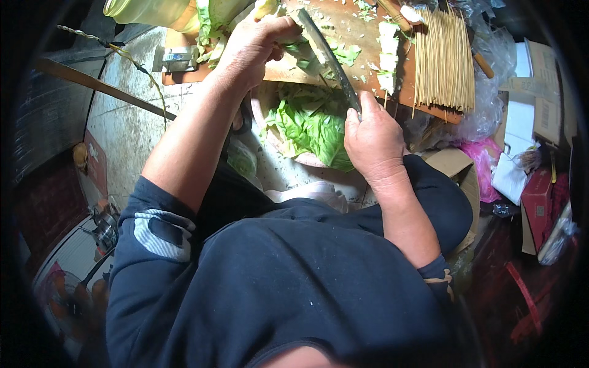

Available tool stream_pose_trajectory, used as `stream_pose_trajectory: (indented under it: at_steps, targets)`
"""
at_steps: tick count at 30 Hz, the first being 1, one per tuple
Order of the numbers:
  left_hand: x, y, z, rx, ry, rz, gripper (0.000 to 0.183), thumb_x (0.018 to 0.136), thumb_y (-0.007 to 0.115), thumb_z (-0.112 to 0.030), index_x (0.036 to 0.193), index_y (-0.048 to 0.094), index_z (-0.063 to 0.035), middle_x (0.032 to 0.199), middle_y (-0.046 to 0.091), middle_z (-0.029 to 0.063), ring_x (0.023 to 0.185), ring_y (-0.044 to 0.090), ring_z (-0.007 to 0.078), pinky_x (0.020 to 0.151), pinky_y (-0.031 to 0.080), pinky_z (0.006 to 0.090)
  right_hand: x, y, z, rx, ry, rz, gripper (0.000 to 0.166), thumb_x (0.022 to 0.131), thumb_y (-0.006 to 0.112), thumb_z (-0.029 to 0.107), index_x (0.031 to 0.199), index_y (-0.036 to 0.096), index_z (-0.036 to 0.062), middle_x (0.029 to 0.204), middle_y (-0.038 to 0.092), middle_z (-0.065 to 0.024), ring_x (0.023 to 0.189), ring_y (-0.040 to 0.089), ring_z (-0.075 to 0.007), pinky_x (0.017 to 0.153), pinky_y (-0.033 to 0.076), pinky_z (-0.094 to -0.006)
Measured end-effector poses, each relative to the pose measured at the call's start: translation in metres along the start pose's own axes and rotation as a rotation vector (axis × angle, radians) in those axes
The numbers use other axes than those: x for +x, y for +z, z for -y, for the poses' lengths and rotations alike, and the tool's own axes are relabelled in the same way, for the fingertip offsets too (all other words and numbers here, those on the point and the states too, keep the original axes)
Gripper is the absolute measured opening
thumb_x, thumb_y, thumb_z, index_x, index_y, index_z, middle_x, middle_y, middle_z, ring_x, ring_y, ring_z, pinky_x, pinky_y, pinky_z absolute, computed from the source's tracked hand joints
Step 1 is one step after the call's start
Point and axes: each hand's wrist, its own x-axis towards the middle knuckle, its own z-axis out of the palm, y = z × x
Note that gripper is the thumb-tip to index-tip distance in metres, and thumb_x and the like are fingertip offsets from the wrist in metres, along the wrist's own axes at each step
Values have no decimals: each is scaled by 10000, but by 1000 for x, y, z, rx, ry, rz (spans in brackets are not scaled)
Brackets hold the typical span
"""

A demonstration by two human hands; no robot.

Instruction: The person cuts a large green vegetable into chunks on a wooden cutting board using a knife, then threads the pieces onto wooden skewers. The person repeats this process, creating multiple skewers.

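My right hand is closed around the handle end of a large knife, whose dark blade slants up and left over a wooden cutting board. At the board's left part, my left hand is bent with its fingers curled near pale leafy greens; whether it grips any of them is hidden. Chopped green pieces lie under and beside the blade. Below the board's near edge, a round basin holds torn cabbage leaves. A skewer with pale green leaf pieces lies on the board's right side.
Many bamboo skewers lie on the right end of an orange-brown board. A translucent container stands at upper left, near a metal object. Plastic bags, a pink bag and cardboard boxes are at the right. A twisted cord hangs at left.
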Motion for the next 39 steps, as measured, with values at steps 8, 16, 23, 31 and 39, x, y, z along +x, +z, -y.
stream_pose_trajectory:
  at_steps: [8,16,23,31,39]
  targets:
    - [-18,28,5,-224,-194,27,332,836,639,-290,1097,563,-101,986,578,74,932,584,253,829,505,422,0,4,4,166,-35,-42,165,865,598,134,918,523,-3,761,603,-202,732,610,-402,654,477,-456]
    - [-4,19,23,-230,-140,128,197,836,604,-131,1014,593,-47,908,612,41,877,597,160,742,533,360,2,4,2,135,-10,-29,172,865,597,141,930,529,-2,767,606,-199,744,613,-403,666,484,-452]
    - [-6,21,32,-118,-163,137,265,877,591,-187,1074,583,-10,992,633,125,886,638,301,815,535,465,0,-1,6,62,-51,-74,211,843,591,162,1020,559,51,858,638,-169,781,635,-359,704,515,-444]
    - [-14,31,26,-87,-114,132,372,879,631,-332,1121,586,-53,1030,639,123,920,642,298,820,540,487,-1,1,6,102,-216,-220,284,850,615,90,1131,576,69,882,657,-155,789,662,-328,697,530,-387]
    - [-18,31,25,-109,-123,133,420,866,653,-383,1121,570,-60,1013,638,111,932,639,267,821,544,485,-1,0,7,38,-191,-159,298,850,608,88,1144,564,73,921,663,-153,835,657,-327,737,530,-390]
